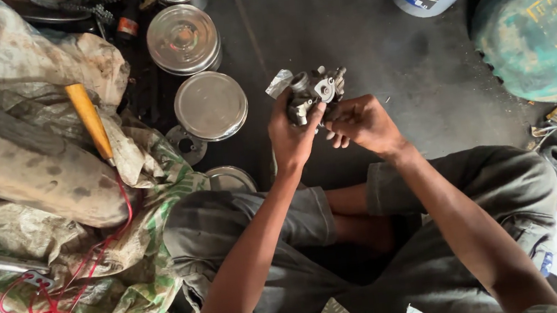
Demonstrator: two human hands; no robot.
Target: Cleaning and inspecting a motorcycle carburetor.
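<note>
we sit cross-legged on the dark floor and hold a small grey metal engine part (313, 93), it looks like a carburettor, in front of our knees. our left hand (293, 134) is closed around its lower body and carries it in the air. our right hand (362, 124) has the fingers curled and pinched at the right underside of the part; if something small is between the fingertips we cannot tell. we judge the step is working on a small fitting of the part, by fingers only. the next move needs a steady grip and fine fingertip turning. near our left are round steel lids (210, 105) and a yellow-handled tool (90, 120) on dirty sacks (28, 171).
</note>
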